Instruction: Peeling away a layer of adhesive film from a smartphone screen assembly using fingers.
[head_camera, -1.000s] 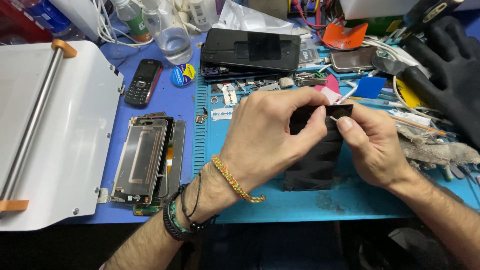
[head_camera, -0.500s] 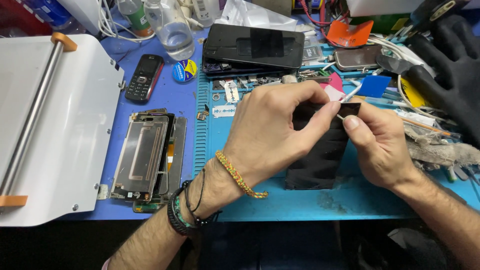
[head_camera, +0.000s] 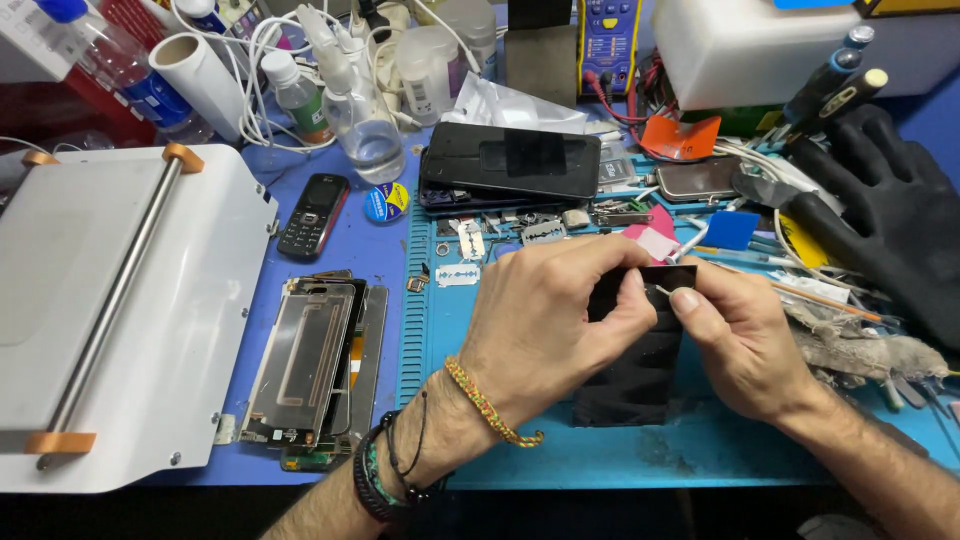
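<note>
Black and glossy, a flat panel (head_camera: 630, 370) lay on the blue work mat (head_camera: 700, 450) at the near centre, its far edge lifted between the 2 hands. The left hand (head_camera: 545, 320) was closed over the panel's far left corner, fingers curled on the edge. The right hand (head_camera: 735, 335) pinched a thin pale sliver (head_camera: 662, 291) between thumb and forefinger at the panel's far right corner; what the sliver was could not be told. For a step of this kind, the holding hand judged best kept low and firm so the panel would not flex, with the pinch pulled slowly and close to the surface. Loose razor blades (head_camera: 458, 276) lay just beyond the left hand, and an opened phone frame (head_camera: 305, 360) rested to the left, well apart.
</note>
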